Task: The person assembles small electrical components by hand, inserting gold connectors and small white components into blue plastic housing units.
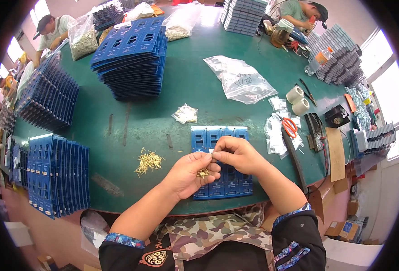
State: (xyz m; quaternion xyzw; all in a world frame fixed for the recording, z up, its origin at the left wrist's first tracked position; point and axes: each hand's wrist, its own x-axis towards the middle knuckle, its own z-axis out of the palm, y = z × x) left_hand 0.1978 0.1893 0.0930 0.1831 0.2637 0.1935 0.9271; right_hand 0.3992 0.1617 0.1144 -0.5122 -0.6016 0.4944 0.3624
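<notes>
My left hand (191, 172) is curled round a few small brass pins (202, 173), its thumb and forefinger drawn together. Against those fingertips my right hand (241, 156) is pinched closed; whatever sits between the tips is too small to make out. Both hands hover over a blue circuit board panel (232, 186), lying flat at the table's near edge and partly hidden by them. Left of my left hand, a loose heap of brass pins (149, 162) rests on the green table (140, 126).
Stacks of blue panels (129, 58) stand at the left. Small plastic packets (185, 114) and a clear bag (240, 79) lie beyond the hands. Orange-handled scissors (289, 127), a dark bar (294, 158) and white rolls (295, 94) are at the right. Two people work across the table.
</notes>
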